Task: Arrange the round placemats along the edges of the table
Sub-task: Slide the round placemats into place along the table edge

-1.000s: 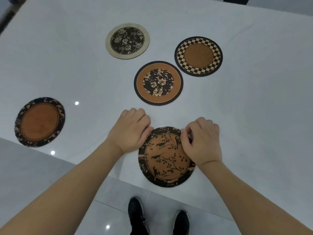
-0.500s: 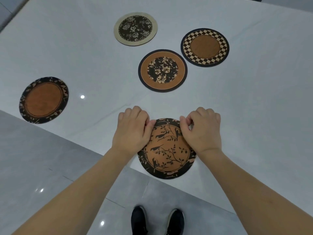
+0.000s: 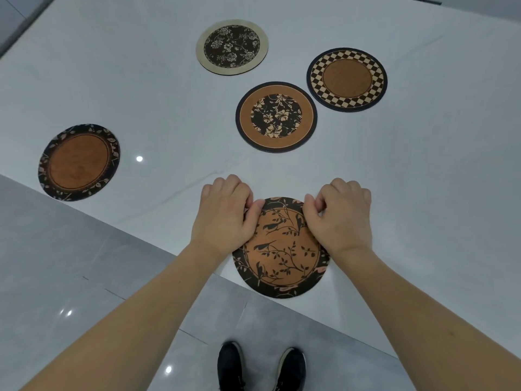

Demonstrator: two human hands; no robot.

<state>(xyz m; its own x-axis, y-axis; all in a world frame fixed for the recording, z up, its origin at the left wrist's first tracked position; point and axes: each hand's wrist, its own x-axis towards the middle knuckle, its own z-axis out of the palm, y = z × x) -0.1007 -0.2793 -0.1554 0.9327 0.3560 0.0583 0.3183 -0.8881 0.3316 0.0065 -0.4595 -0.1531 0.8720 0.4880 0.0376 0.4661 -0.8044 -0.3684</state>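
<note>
**Cork-brown bird mat sits at the near edge, pinched from both sides**

Cork-brown with black branches and bird silhouettes, the bird placemat lies flat at the near edge of the table, its closest rim running slightly past that edge. Our left hand is curled on the mat's far-left rim, thumb on top and the other fingers tucked out of sight; our right hand mirrors it on the far-right rim. Both look pinched shut on the rim, though we cannot see the undersides of the fingers. The mat therefore lies toward us from our fingertips, and being round it has no long axis to square up; both hands are equally near. We judge that any coming nudge turns on that overhang: a push away from us would seat it fully on the table.

Along the same near edge, well to the left, rests the leaf-border mat, close to the edge. Toward the middle of the table lie three more, apart from one another: the orange floral mat just beyond our hands, the checkered mat to its far right, and the cream-rimmed rose mat farthest off. Those three look not yet placed at any edge.
</note>
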